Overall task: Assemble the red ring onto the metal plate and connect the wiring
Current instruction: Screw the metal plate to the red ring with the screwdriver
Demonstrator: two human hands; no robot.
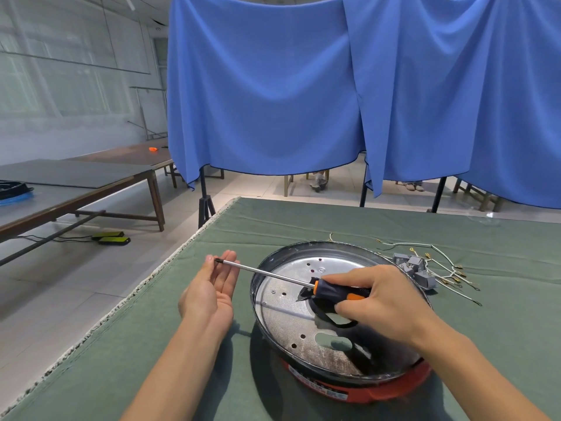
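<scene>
Right hand (382, 302) has its fingers wrapped around the black-and-orange handle of a screwdriver (303, 282), centre-right of frame, shaft lying nearly flat and pointing toward upper left. Left hand (209, 291) sits left of centre, palm up, fingers straight and relaxed, holding nothing; the driver tip ends right at its fingertips (226, 258), can't tell if it actually touches. Looks like checking the bit or steadying it, maybe loading a screw, but no screw is visible. Metal plate (291, 311) is in the lower centre, perforated and shiny, seated inside a dark rim. Red ring (373, 390) shows underneath it along the bottom edge of the frame, so ring and plate are already stacked; whether they're fastened I can't tell. A black part (321, 305) sits mid-plate, partly hidden by the right hand. Wiring (440, 268) lies loose on the green cloth (303, 220) at the right of the plate, white leads with ring terminals and small grey blocks, not connected to anything. My read: we're at the screwing step, wiring not yet started. The stack sits close to the body so both hands reach over it easily. Blue curtain (273, 86) fills the top of the frame.
</scene>
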